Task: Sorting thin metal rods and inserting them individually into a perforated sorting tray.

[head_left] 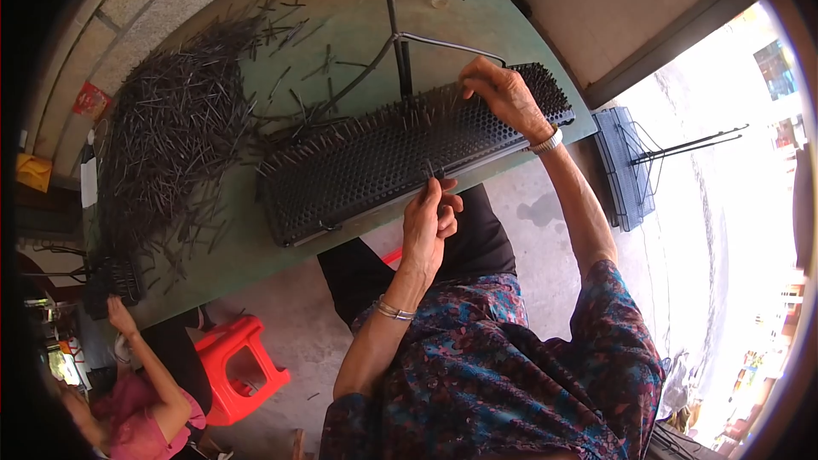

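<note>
A long black board (358, 179) full of small holes lies slantwise along the table's near edge. Thin dark sticks (375, 119) stand upright in its far rows and thickly at its right end. My left hand (426, 226) is at the board's front edge, thumb and fingers pinched around a few thin dark sticks (429, 167). Over the right part of the board, my right hand (503, 98) has its fingers curled together just above the standing sticks. What its fingertips hold, if anything, is too small to make out.
A large heap of loose dark sticks (183, 111) covers the left of the green table (341, 17). A forked metal rod (394, 34) rises behind the board. A red stool (247, 366) and another person's arm (158, 366) are at lower left. A grey rack (626, 166) stands right.
</note>
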Motion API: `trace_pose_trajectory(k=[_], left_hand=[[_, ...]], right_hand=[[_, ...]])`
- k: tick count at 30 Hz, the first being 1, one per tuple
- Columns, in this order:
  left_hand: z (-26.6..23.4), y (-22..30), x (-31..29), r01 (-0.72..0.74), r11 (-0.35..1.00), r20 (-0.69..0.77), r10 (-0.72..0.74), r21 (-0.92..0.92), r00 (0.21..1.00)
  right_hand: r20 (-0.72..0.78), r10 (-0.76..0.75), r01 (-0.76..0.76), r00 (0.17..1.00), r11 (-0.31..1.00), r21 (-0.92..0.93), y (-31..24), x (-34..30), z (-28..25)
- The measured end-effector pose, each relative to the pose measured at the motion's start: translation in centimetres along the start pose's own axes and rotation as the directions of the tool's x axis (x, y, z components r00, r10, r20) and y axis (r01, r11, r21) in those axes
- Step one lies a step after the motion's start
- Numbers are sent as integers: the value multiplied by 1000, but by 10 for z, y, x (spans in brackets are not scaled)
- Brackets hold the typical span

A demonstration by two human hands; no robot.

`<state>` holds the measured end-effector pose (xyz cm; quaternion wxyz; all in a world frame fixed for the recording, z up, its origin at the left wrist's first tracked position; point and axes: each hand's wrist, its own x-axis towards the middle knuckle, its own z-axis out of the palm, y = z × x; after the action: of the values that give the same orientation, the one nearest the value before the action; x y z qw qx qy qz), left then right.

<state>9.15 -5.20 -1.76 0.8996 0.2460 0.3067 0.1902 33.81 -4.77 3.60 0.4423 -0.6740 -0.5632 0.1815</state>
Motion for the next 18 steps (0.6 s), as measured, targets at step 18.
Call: trace_pose_trajectory(k=[18], left_hand=[[12, 6, -4, 0, 1000, 2, 0, -16, 1000]], right_hand=[[-57, -211, 166, 976, 884, -436, 13, -8, 7]])
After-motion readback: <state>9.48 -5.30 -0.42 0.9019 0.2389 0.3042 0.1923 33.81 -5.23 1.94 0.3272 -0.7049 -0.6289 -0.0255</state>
